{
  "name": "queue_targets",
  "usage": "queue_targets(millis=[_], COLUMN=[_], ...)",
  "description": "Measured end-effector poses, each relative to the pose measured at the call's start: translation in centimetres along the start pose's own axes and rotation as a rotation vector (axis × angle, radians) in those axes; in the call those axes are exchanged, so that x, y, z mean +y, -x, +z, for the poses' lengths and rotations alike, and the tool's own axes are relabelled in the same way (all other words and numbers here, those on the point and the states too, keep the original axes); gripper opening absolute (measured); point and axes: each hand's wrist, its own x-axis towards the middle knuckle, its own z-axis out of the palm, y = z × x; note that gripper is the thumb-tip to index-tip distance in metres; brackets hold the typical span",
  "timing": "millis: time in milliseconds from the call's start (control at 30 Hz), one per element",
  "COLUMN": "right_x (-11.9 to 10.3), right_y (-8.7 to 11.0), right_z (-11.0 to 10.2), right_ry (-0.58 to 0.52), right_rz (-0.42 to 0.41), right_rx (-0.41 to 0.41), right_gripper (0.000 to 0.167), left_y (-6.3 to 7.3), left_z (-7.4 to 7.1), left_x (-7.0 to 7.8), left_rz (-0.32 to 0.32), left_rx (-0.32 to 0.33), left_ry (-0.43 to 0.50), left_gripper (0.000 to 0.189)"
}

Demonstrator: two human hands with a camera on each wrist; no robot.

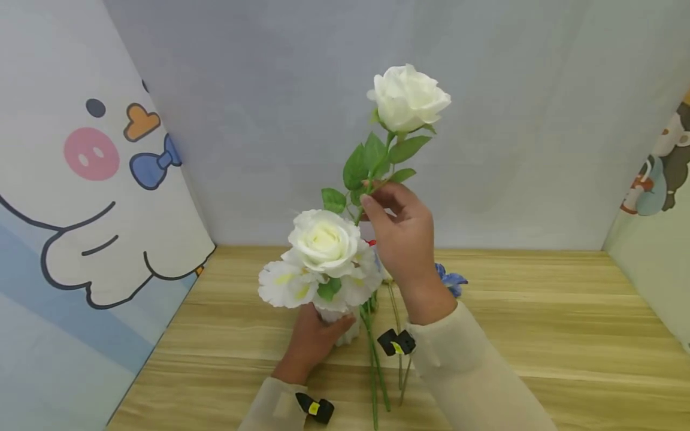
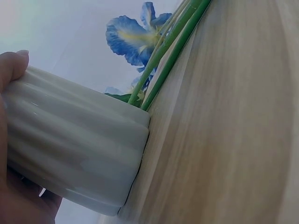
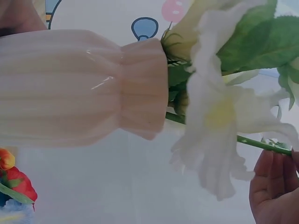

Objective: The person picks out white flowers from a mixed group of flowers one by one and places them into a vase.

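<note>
A white ribbed vase [image 1: 347,334] stands on the table, its body gripped by my left hand [image 1: 312,340]. From its mouth rise an open white rose [image 1: 325,240] and ruffled white flowers [image 1: 286,282] with yellow centres. Higher up, my right hand [image 1: 405,236] pinches the green stem of a tall white rose [image 1: 409,99] just below its leaves. In the right wrist view that stem [image 3: 261,143] slants behind a white flower to the mouth of the vase [image 3: 70,88]. The left wrist view has the vase base [image 2: 126,158] on the wood.
Right of the vase, loose flower stems [image 1: 373,365] lie on the wooden table [image 1: 539,335]. A blue flower [image 1: 453,280] shows behind my right wrist, and red and orange blooms [image 3: 21,182] appear in the right wrist view. A cartoon panel [image 1: 54,209] borders the left side.
</note>
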Motion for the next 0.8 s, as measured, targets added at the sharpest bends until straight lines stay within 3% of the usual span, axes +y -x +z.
queue_targets(millis=[167,467,800], right_x=[0.1,1.8,2.0], right_y=[-0.1,0.6,0.4], right_z=[0.1,0.1,0.4], right_ry=[-0.002,0.126,0.142], right_rz=[0.011,0.151,0.150], right_rx=[-0.032,-0.168,-0.217], right_gripper=[0.015,0.016,0.017], left_y=[-0.2,-0.3,-0.2], left_z=[0.0,0.1,0.1], left_x=[-0.4,-0.4,0.0], left_rz=[0.010,0.016,0.025], left_rx=[-0.003,-0.004,0.007], left_ry=[-0.018,-0.053,-0.038], left_gripper=[0.071,0.063,0.064])
